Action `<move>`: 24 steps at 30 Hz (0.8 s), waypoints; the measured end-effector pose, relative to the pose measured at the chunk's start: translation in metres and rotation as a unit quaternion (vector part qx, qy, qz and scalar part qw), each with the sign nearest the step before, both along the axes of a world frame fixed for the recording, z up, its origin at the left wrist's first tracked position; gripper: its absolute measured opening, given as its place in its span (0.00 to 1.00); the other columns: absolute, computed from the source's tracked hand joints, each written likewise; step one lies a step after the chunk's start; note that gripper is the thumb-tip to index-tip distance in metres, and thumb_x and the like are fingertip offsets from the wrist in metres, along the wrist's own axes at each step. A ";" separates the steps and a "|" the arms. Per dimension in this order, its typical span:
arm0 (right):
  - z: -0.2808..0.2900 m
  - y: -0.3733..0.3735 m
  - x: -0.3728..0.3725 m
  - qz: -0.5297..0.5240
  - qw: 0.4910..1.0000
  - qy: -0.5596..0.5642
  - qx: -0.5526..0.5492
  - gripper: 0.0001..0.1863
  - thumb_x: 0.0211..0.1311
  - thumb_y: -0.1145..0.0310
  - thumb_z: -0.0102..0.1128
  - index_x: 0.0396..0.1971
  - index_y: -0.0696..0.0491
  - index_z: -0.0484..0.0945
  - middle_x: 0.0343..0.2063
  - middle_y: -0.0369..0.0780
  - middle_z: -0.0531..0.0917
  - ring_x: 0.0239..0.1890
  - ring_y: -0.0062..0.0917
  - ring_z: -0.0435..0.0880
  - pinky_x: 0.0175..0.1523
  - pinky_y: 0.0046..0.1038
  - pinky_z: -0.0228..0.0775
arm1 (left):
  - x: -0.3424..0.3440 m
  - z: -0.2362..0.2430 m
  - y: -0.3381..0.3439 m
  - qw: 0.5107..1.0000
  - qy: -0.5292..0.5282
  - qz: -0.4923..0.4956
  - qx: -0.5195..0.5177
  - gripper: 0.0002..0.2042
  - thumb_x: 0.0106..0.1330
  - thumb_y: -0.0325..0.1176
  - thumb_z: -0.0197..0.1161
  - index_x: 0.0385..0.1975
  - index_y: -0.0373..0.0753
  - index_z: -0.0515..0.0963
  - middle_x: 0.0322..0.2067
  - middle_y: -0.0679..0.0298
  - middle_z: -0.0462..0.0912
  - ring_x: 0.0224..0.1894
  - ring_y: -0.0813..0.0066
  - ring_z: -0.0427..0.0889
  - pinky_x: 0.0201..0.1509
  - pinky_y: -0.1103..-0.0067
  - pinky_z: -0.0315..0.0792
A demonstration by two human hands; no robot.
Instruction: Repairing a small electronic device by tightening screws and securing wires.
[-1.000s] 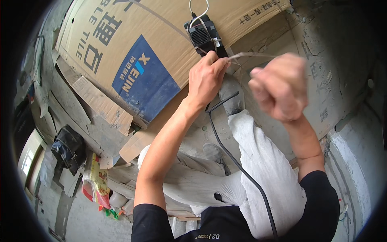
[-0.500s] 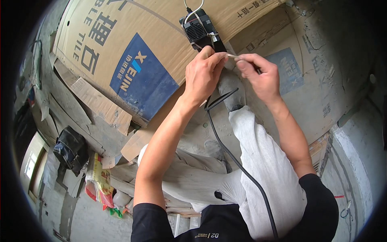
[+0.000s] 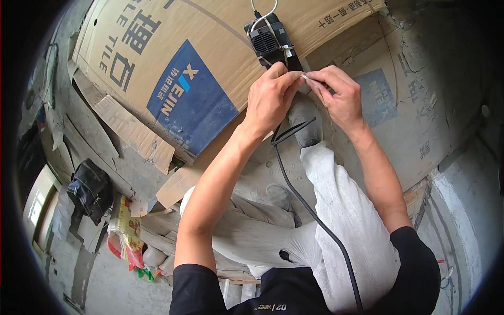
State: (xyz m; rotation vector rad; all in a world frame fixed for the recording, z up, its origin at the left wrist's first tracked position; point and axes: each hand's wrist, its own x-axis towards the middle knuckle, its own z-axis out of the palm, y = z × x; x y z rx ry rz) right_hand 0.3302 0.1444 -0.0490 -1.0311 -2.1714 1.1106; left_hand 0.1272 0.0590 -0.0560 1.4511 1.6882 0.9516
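Note:
My left hand (image 3: 269, 100) and my right hand (image 3: 338, 95) meet above the lower leg, fingertips pinched close together. Between them shows the tip of a thin pale strip (image 3: 304, 77); the fingers cover most of it, so its kind is unclear. Just beyond the left fingers lies a black vented device (image 3: 266, 42) with a pale cord (image 3: 269, 9) looped at its far end. A thick black cable (image 3: 326, 231) hangs in a loop below the hands and runs down over the trouser leg.
A large cardboard sheet (image 3: 215, 47) with a blue panel spreads under the device. Another dusty cardboard piece (image 3: 367, 126) lies at the right. At the left are a black bag (image 3: 90, 190) and a yellow and red sack (image 3: 125, 231).
My right hand has drawn closer to the left, and less of the pale strip shows between them. The view has shifted slightly, so the device and cardboard appear further right.

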 end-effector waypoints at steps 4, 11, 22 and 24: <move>0.012 -0.006 -0.003 -0.025 0.999 -0.036 -0.032 0.08 0.75 0.76 0.76 0.51 0.56 0.91 0.40 0.39 0.92 0.37 0.28 0.90 0.43 0.32 0.83 | -0.005 0.005 -0.001 1.000 -0.006 -0.014 -0.003 0.10 0.80 0.30 0.73 0.57 0.40 0.93 0.34 0.57 0.80 0.36 0.57 0.84 0.42 0.64 0.79; -0.003 -0.024 0.003 -0.052 0.922 0.046 -0.381 0.06 0.83 0.72 0.72 0.48 0.60 0.89 0.36 0.27 0.88 0.37 0.07 0.81 0.44 0.19 0.76 | -0.013 0.011 0.002 0.999 -0.048 -0.015 -0.015 0.13 0.78 0.26 0.74 0.59 0.37 0.93 0.40 0.55 0.89 0.41 0.60 0.88 0.47 0.67 0.81; 0.005 -0.015 -0.018 -0.053 0.988 0.037 -0.142 0.11 0.76 0.77 0.73 0.55 0.56 0.90 0.46 0.38 0.90 0.40 0.24 0.91 0.45 0.30 0.86 | -0.015 0.010 -0.003 0.998 0.006 -0.036 0.046 0.15 0.71 0.19 0.76 0.55 0.39 0.94 0.47 0.58 0.95 0.46 0.58 0.95 0.50 0.68 0.89; -0.001 -0.010 -0.019 -0.025 0.992 0.030 -0.121 0.14 0.74 0.79 0.74 0.56 0.54 0.90 0.50 0.38 0.90 0.43 0.27 0.93 0.47 0.31 0.87 | -0.014 0.006 0.000 0.997 0.002 -0.034 0.070 0.13 0.71 0.21 0.76 0.53 0.39 0.93 0.45 0.59 0.94 0.46 0.57 0.94 0.50 0.65 0.88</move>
